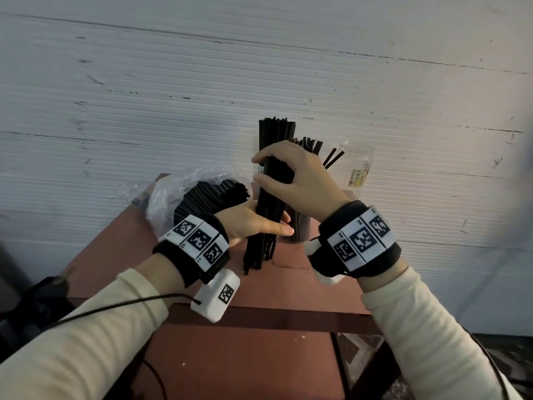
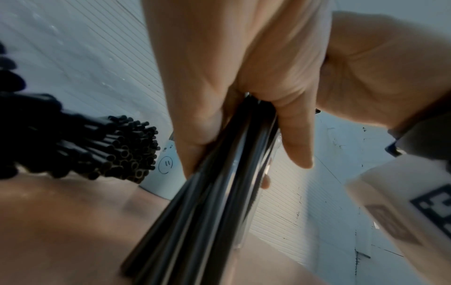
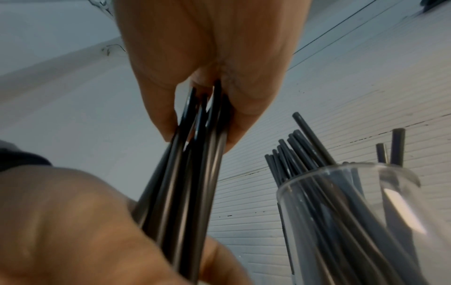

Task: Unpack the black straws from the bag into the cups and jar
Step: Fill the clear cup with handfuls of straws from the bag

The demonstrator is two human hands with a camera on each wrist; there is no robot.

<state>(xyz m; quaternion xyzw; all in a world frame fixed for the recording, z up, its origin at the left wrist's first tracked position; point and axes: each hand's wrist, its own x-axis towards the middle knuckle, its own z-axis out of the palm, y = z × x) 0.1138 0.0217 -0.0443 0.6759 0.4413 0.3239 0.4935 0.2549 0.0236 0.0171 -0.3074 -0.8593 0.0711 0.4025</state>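
Note:
A thick bundle of black straws (image 1: 275,134) stands upright with its lower ends on the reddish table (image 1: 288,287). My right hand (image 1: 259,168) grips the bundle near its middle, fingers and thumb curled round it (image 3: 200,138). Lower down, my left hand (image 1: 274,225) holds the same bundle, thumb in front (image 2: 244,156). To the left lies the clear plastic bag (image 1: 170,194), open, with many more straws (image 2: 117,152) inside. A clear cup (image 3: 346,212) packed with straws stands right of the bundle. The clear jar (image 1: 357,163) behind it holds a few straws.
A white cup with a drawn smiley (image 2: 165,167) stands behind the bundle, mostly hidden. A white ribbed wall (image 1: 259,67) rises directly behind the table. The table's front edge (image 1: 259,316) runs below my wrists. A dark object (image 1: 43,298) sits at the left.

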